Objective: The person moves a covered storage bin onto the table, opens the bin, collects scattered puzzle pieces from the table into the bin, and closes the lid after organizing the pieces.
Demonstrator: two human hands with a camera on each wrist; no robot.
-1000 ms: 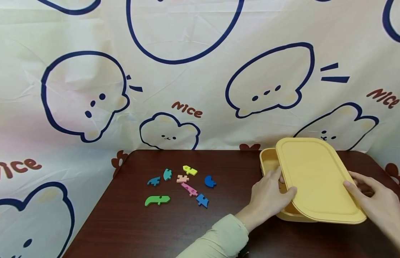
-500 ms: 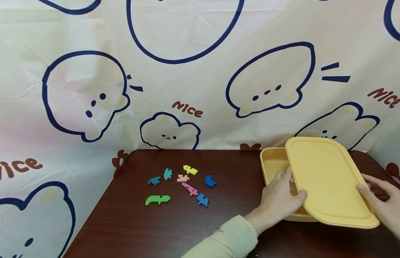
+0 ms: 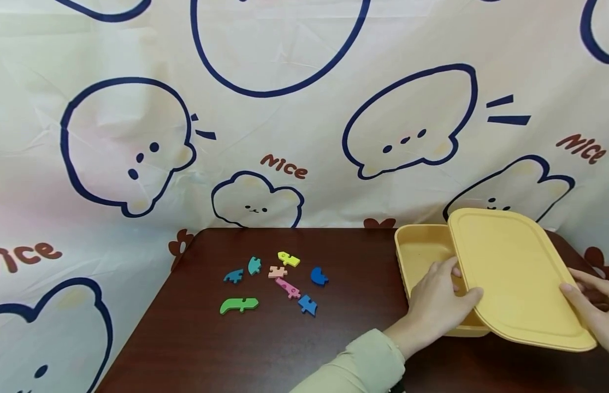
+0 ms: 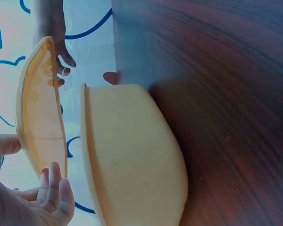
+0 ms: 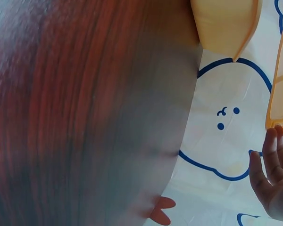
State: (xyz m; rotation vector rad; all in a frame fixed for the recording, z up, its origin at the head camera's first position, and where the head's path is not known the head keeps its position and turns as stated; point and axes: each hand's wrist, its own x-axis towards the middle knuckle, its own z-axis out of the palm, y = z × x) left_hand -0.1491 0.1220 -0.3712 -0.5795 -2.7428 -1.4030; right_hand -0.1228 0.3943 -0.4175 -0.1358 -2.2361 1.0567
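Both hands hold a yellow rounded-rectangular lid (image 3: pixel 518 278) at opposite edges, tilted above a matching yellow box (image 3: pixel 422 248). My left hand (image 3: pixel 437 305) pinches the lid's left edge, thumb on top and fingers beneath, over the box's interior. At the far edge my right hand (image 3: pixel 596 308) pinches the lid the same way. In the left wrist view a gap shows between the raised lid (image 4: pixel 40 113) and the box's wall (image 4: pixel 132 155). The right wrist view has the right hand's fingers (image 5: pixel 272 155) at the lid's edge. Most of the box's right side is hidden under the lid.
Several puzzle pieces lie on the dark wooden table (image 3: pixel 225 355) left of the box, among them a green piece (image 3: pixel 239 305), a pink piece (image 3: pixel 288 287), a yellow piece (image 3: pixel 288 258) and a blue piece (image 3: pixel 308 305). A printed cloth (image 3: pixel 329 136) hangs behind the table.
Both hands have moved the lid to the right, uncovering more of the box's left interior. The box and puzzle pieces have stayed in place.
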